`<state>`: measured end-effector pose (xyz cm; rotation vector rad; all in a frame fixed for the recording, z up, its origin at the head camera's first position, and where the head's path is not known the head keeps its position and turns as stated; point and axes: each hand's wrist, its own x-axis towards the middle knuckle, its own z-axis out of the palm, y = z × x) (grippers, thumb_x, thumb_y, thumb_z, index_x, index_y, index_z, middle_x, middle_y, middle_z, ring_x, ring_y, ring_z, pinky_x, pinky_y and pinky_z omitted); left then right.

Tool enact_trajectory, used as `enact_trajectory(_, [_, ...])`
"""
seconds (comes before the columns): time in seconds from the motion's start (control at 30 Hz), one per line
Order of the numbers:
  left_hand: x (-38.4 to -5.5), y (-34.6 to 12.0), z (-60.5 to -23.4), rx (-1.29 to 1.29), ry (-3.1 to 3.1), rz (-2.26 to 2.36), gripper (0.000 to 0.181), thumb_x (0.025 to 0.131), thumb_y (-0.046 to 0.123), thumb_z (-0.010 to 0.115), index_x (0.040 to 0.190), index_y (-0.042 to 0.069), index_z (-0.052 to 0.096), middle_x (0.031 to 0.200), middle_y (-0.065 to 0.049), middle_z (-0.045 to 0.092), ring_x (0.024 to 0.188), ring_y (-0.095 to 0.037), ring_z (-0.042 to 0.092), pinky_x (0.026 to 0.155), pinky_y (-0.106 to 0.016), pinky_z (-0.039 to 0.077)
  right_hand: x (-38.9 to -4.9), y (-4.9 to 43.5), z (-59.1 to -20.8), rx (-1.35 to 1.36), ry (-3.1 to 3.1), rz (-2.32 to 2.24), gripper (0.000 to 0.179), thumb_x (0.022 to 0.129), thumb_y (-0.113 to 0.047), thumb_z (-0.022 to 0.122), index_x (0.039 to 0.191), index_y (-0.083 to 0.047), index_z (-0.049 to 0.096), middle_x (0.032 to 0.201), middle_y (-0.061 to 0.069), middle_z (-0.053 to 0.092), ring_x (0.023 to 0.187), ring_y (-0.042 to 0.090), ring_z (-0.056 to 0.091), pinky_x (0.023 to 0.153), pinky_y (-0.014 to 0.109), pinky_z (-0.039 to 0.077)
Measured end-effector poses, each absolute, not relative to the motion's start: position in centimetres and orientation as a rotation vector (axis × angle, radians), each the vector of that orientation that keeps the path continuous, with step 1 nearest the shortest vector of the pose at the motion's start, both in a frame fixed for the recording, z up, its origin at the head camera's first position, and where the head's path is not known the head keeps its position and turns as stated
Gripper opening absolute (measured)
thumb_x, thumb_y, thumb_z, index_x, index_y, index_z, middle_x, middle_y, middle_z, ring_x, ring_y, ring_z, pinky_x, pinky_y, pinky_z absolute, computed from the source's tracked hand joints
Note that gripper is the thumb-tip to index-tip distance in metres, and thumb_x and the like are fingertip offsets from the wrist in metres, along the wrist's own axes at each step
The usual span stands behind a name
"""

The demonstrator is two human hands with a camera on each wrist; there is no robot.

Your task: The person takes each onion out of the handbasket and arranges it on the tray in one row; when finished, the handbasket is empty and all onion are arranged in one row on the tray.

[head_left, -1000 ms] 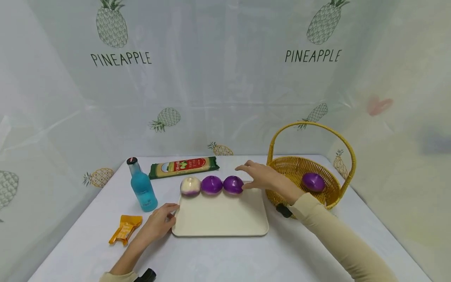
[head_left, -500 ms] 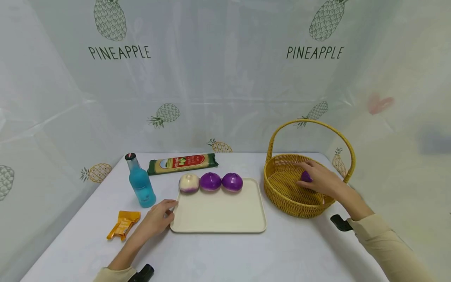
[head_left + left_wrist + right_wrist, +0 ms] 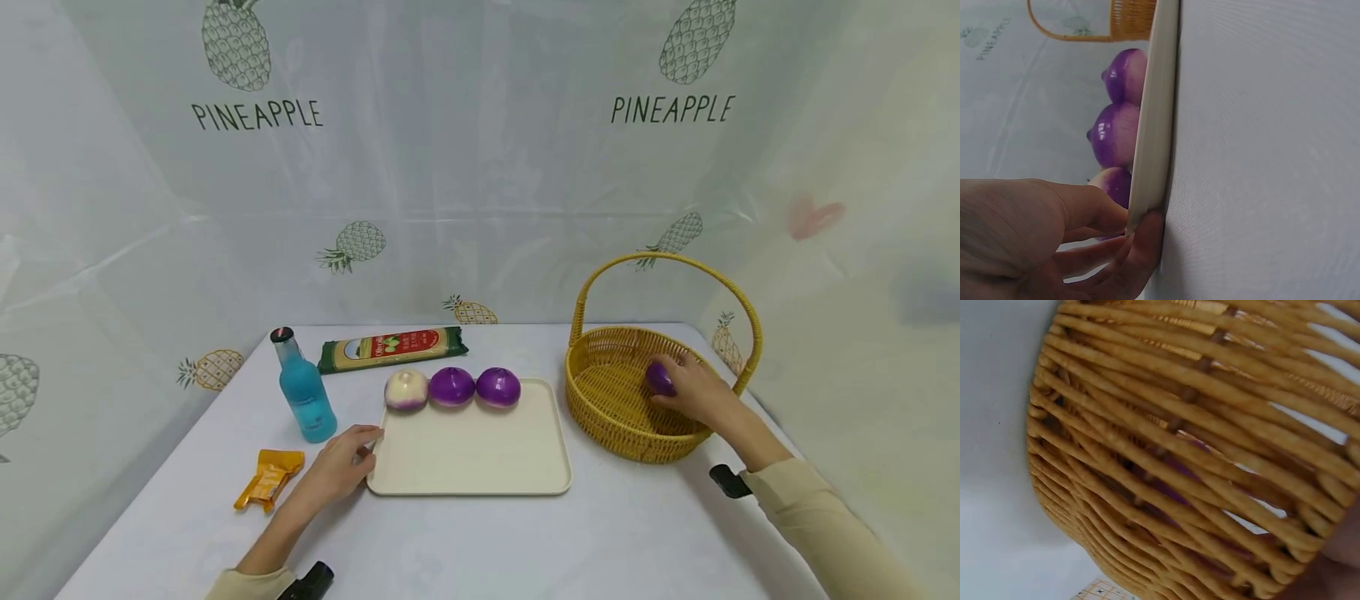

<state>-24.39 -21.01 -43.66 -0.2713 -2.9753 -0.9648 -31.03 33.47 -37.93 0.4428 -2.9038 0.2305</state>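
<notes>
My left hand (image 3: 339, 467) pinches the left rim of a cream rectangular tray (image 3: 472, 462); in the left wrist view the thumb and fingers (image 3: 1094, 209) close on that rim from both sides. Along the tray's back edge sit three round toy onions in a row: a whitish onion (image 3: 406, 390), then two glossy purple onions (image 3: 452, 387). On the right, my right hand (image 3: 699, 393) reaches inside a yellow wicker basket (image 3: 609, 417) and grips another purple onion (image 3: 660, 379). The basket's weave (image 3: 1166, 444) hides most of that onion in the right wrist view.
A blue bottle (image 3: 308, 400) with a dark cap stands left of the tray. Nearer the front left lies an orange packet (image 3: 268, 480). Behind the tray is a long green-and-gold packet (image 3: 393, 348). The basket's tall handle (image 3: 667, 255) arches over its opening.
My right hand has moved from beside the rightmost tray onion into the basket, where its fingers have closed around the purple onion. The left hand stays at the tray's rim.
</notes>
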Motion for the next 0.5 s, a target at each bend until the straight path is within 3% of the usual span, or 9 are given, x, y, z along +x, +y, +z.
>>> enact_trajectory(0.27, [-24.45, -20.94, -43.79, -0.235, -2.981, -0.964, 0.043, 0.088, 0.005, 0.063, 0.131, -0.001, 0.060, 0.135, -0.017, 0.059, 0.095, -0.018, 0.062, 0.080, -0.032, 0.060, -31.22, 33.43, -38.28, 0.448, -2.886, 0.207, 0.064, 0.075, -0.010, 0.082, 0.130, 0.004, 0.052, 0.106, 0.036, 0.050, 0.092, 0.047, 0.060, 0.078, 0.059, 0.052])
enact_trajectory(0.5, [-24.53, -20.97, -43.87, -0.230, -2.980, -0.961, 0.043, 0.088, 0.005, 0.064, 0.131, -0.001, 0.060, 0.134, -0.016, 0.059, 0.094, -0.018, 0.062, 0.080, -0.033, 0.059, -31.76, 33.60, -38.69, 0.426, -2.881, 0.141, 0.060, 0.075, 0.000, 0.080, 0.129, 0.004, 0.055, 0.105, 0.036, 0.049, 0.090, 0.046, 0.060, 0.076, 0.058, 0.053])
